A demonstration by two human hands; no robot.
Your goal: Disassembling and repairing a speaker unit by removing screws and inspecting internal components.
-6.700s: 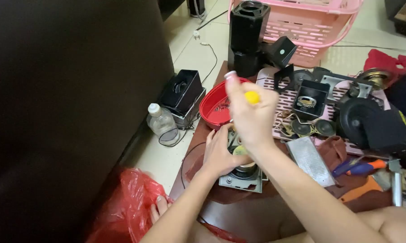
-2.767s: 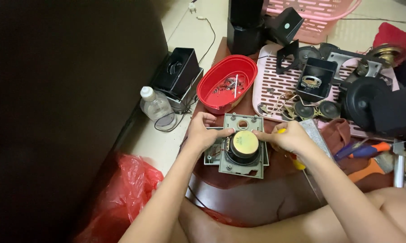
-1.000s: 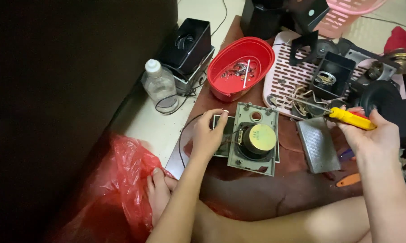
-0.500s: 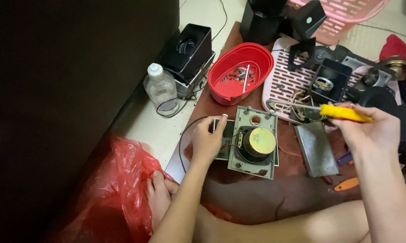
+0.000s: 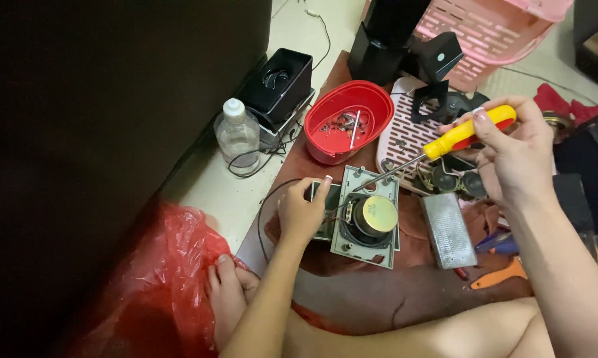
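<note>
The left hand (image 5: 301, 211) grips the left edge of the speaker (image 5: 365, 217), which lies magnet-up near the mat's (image 5: 352, 298) left edge. The right hand (image 5: 511, 156) is closed around a yellow screwdriver (image 5: 438, 147), its tip at the speaker's top edge. A red bowl (image 5: 349, 122) sits just beyond.
</note>
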